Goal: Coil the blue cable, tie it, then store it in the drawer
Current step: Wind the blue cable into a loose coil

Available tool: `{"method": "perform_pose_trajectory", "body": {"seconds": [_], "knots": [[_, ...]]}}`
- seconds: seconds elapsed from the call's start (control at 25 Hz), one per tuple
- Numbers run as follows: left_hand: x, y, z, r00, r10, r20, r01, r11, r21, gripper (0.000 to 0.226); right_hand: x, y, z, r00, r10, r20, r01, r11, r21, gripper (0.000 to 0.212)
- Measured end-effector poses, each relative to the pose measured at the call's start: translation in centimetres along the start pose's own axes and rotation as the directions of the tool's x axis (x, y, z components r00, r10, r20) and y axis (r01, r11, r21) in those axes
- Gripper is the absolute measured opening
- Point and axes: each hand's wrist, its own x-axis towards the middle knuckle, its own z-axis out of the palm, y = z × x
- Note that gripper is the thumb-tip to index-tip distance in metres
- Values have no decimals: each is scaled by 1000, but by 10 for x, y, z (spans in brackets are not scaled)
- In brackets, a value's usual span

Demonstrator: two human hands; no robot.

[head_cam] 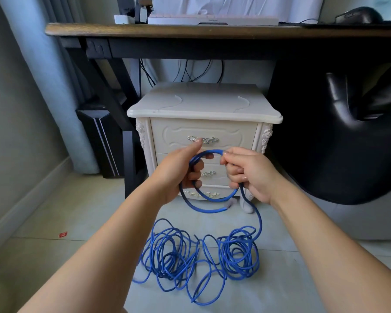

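In front of the white cabinet, the left hand curls its fingers round a small loop of the blue cable. The right hand pinches the same loop tightly. The rest lies tangled on the floor before the cabinet, whose top drawer is closed.

The light is soft and rather cool, bright on the floor and the cabinet top. Under the desk it is dark. The view is sharp, but the wide lens curves the edges.
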Motion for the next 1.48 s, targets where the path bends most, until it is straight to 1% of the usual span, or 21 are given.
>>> {"method": "perform_pose_trajectory", "body": {"seconds": [0.08,0.12,0.2,0.24,0.28,0.36,0.4,0.44,0.48,0.56,0.6,0.68,0.76,0.84,0.96,1.04,1.08,1.2,1.28,1.4,1.48], "knots": [[1,-2,1,998,53,24,-57,972,227,37,1,-1,4,999,25,42,-20,993,-113,25],[2,-3,3,996,85,26,-89,950,300,34,2,-1,5,998,35,55,-29,994,-102,23],[5,-4,6,988,152,-25,-135,934,330,32,1,-2,5,994,56,96,-62,997,54,22],[7,-4,7,982,177,-61,-149,937,315,33,1,-2,2,988,72,134,-89,989,119,30],[8,-4,7,977,188,-99,-152,944,293,34,0,-1,-4,979,100,179,-123,984,128,45],[10,-3,4,968,178,-180,-136,965,224,34,-3,6,-19,943,162,289,-184,982,50,82],[10,-3,0,963,158,-217,-121,977,176,34,-4,12,-26,912,185,365,-200,980,3,94],[10,-3,-5,959,135,-250,-106,986,125,34,-6,17,-32,880,201,430,-204,978,-40,100],[9,-3,-8,954,111,-279,-93,993,78,35,-6,22,-33,862,211,461,-202,977,-69,99],[7,-3,-9,944,79,-319,-82,997,5,35,-6,30,-27,887,187,423,-187,982,-41,77],[7,-4,-8,942,75,-328,-84,996,-13,35,-6,33,-21,913,157,378,-176,984,17,64],[5,-5,-1,939,79,-335,-87,996,-10,36,-5,36,-13,941,115,319,-177,969,173,52],[4,-5,3,930,83,-359,-84,996,14,37,-7,35,-12,925,60,374,-197,920,340,52],[4,-4,2,919,92,-384,-91,996,23,38,-12,26,-13,891,25,453,-226,889,397,45],[2,0,-3,935,116,-334,-107,993,48,38,-16,15,-16,908,130,398,-247,934,259,32],[0,1,-7,954,138,-267,-107,986,128,37,-18,8,-21,937,203,284,-246,961,128,19],[-1,0,-9,958,150,-245,-106,977,187,37,-16,5,-26,955,205,216,-233,966,112,16],[1,-1,-8,945,200,-257,-113,941,318,36,-10,3,-29,993,110,31,-114,975,191,12],[6,-2,-8,917,232,-325,-142,950,279,37,-6,11,-16,999,49,-6,-47,973,226,14],[12,-5,-13,877,190,-441,-152,981,120,39,-8,20,9,997,45,62,-65,928,367,17],[13,-8,-14,867,137,-480,-138,990,33,39,-10,18,10,986,15,165,-98,856,507,31]]}}
